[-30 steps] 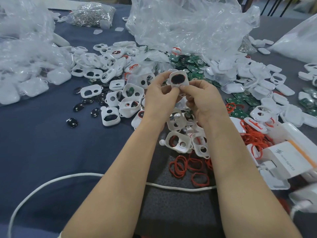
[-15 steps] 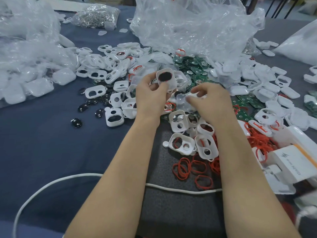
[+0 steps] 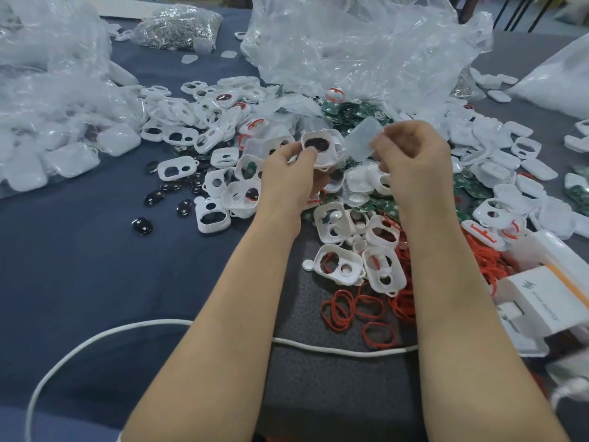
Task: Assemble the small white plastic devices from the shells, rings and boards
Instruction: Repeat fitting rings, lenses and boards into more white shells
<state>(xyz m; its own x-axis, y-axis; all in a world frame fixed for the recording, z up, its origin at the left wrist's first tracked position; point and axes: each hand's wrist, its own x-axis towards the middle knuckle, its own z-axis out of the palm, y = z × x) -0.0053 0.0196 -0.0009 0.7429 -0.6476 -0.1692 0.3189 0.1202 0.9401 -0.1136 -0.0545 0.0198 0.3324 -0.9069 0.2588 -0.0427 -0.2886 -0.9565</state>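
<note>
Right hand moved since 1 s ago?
Yes. Against the red rings, the right hand has shifted right, off the shell the left hand holds, and now pinches a translucent cover.

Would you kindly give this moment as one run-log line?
left hand holds white shell | right hand pinches translucent cover | cover beside shell

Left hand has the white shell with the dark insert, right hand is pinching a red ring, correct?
Wrong about the right hand: the head view shows it pinching a translucent cover piece instead. The left hand does hold the white shell.
</note>
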